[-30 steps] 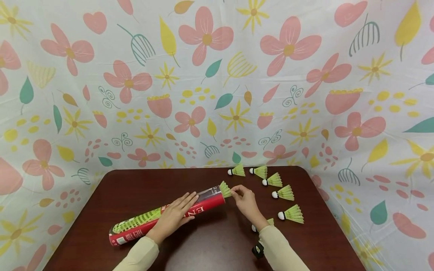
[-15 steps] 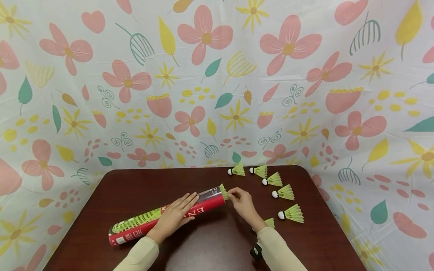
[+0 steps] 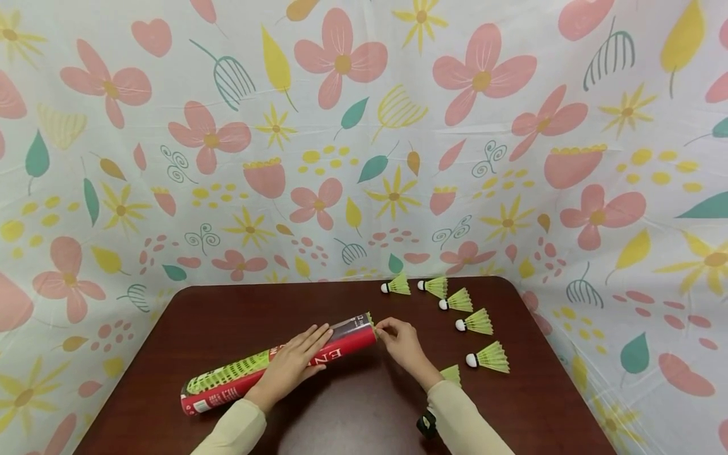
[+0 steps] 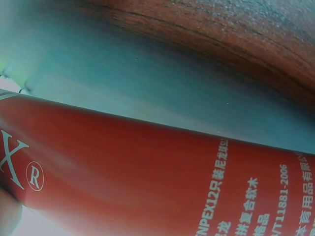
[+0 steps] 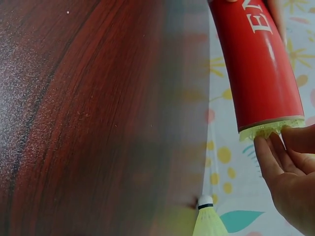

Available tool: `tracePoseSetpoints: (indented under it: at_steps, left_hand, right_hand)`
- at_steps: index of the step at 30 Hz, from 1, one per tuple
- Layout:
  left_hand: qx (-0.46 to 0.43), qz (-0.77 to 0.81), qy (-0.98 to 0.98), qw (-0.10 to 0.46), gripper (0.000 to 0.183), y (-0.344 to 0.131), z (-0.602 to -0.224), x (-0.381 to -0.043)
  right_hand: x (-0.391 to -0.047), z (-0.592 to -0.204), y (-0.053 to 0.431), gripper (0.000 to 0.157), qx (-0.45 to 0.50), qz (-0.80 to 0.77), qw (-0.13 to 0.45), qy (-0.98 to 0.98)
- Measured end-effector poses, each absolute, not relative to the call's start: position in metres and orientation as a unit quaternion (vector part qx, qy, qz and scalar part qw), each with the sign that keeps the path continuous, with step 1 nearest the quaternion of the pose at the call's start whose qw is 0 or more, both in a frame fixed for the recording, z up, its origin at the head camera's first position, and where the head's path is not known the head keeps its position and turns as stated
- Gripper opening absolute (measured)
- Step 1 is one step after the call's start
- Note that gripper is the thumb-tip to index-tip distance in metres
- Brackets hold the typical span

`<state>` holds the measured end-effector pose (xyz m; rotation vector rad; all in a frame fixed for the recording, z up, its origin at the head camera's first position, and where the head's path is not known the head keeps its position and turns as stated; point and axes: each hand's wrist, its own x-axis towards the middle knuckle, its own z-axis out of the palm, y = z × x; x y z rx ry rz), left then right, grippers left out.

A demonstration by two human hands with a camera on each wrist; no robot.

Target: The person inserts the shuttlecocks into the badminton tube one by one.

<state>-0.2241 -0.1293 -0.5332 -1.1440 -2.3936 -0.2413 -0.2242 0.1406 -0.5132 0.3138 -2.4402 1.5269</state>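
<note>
My left hand [image 3: 292,361] lies over a red cardboard shuttlecock tube [image 3: 351,342], fingers across its top and thumb along its near side, holding it slanted with the mouth toward the right. The left wrist view shows mostly the printed red wall of this tube [image 4: 113,162]. At the mouth, my right hand [image 3: 405,346] pinches the skirt edge of a yellow-green shuttlecock [image 5: 252,132]. Only a narrow feathery rim of it sticks out; its head is hidden inside the tube. Thumb and fingertips of the right hand [image 5: 290,179] meet right at that rim.
Several loose shuttlecocks lie in a curve on the dark wooden table [image 3: 239,316], the nearest a whole shuttlecock [image 3: 488,358] right of my right arm. Another shuttlecock [image 3: 452,374] is partly covered by that arm. A flower-printed cloth [image 3: 364,189] hangs behind the table.
My right hand has moved left toward the tube's mouth, and the shuttlecock has slid inward until only its skirt edge shows. The left hand and tube have stayed nearly still.
</note>
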Motion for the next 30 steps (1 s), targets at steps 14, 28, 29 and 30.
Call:
tracePoseSetpoints:
  at_steps: [14,28,29,30]
  left_hand:
    - [-0.42,-0.089,-0.868,0.248,0.081,-0.133,-0.533,-0.223]
    - [-0.414,-0.092,-0.871,0.249,0.08,-0.134,-0.528,-0.222]
    - [-0.414,-0.091,-0.871,0.248,0.08,-0.134,-0.528,-0.222]
    - [-0.415,-0.092,-0.87,0.248,0.079,-0.134,-0.528,-0.222]
  right_hand:
    - [-0.224,-0.511,0.139,0.007,0.122,0.477,0.101,-0.864]
    - [-0.223,-0.501,0.163,0.009,0.129,0.47,0.101,-0.868]
    - [-0.222,-0.501,0.166,0.01,0.127,0.469,0.102,-0.868]
    - [-0.222,-0.5,0.17,0.01,0.124,0.468,0.103,-0.869]
